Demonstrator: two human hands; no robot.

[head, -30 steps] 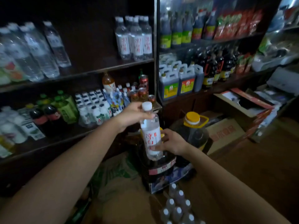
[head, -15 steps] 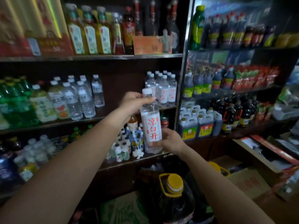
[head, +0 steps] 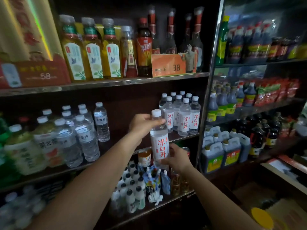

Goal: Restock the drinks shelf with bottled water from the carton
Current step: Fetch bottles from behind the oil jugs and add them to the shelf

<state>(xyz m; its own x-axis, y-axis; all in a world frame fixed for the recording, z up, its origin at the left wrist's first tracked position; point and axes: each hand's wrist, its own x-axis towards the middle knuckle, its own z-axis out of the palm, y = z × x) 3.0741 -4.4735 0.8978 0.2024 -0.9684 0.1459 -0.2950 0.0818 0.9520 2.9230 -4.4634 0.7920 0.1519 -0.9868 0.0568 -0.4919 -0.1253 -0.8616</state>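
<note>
Head view: we hold one water bottle (head: 159, 138) upright before the drinks shelf (head: 186, 136)

Our left hand (head: 142, 123) grips its shoulder, our right hand (head: 178, 159) cups its base; matching bottles (head: 184, 115) stand just beyond, and a careless push might topple them

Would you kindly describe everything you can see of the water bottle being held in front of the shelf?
The water bottle is clear plastic with a white screw cap and a white label bearing large red characters. It looks full and sealed, held upright in the air before the middle shelf. The left hand grips its shoulder below the cap; the right hand holds its lower end.
</note>
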